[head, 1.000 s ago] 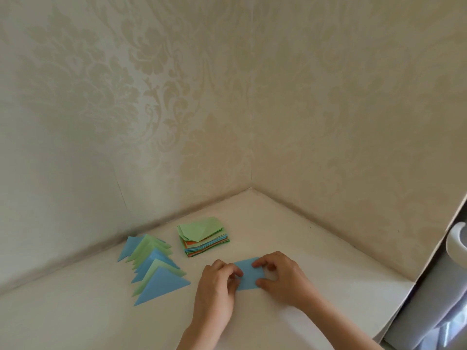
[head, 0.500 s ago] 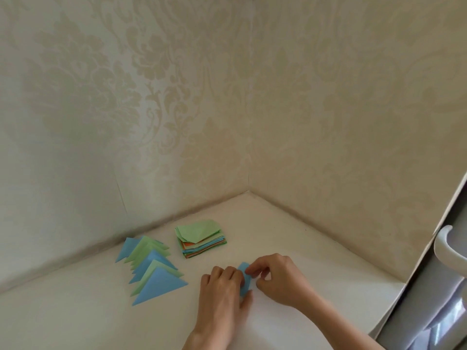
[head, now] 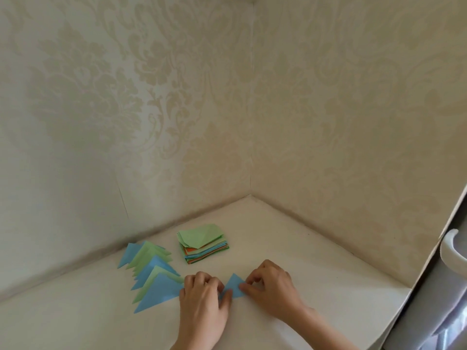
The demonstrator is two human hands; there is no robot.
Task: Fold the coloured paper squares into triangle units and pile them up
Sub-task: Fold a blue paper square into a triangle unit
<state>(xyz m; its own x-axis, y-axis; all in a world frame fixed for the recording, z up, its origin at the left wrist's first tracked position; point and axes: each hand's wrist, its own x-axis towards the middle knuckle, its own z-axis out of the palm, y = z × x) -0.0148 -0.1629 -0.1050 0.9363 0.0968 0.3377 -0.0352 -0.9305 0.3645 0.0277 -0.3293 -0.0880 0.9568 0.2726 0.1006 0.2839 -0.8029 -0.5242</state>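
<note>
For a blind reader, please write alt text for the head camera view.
Two hands, left hand and right hand, fold a blue paper piece on a white table. Beside them lie a fanned row of folded triangles and a stack of squares.

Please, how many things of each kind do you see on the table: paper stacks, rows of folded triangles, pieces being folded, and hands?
Stack of unfolded squares: 1
Row of folded triangles: 1
Blue piece being folded: 1
Hands, left hand and right hand: 2
Total: 5

1. Two walls (head: 177, 109) in cream damask wallpaper are meeting at a corner.
2. A white tabletop (head: 316, 269) is butting against both walls.
3. A white door handle (head: 452, 251) is showing at the right edge.
</note>
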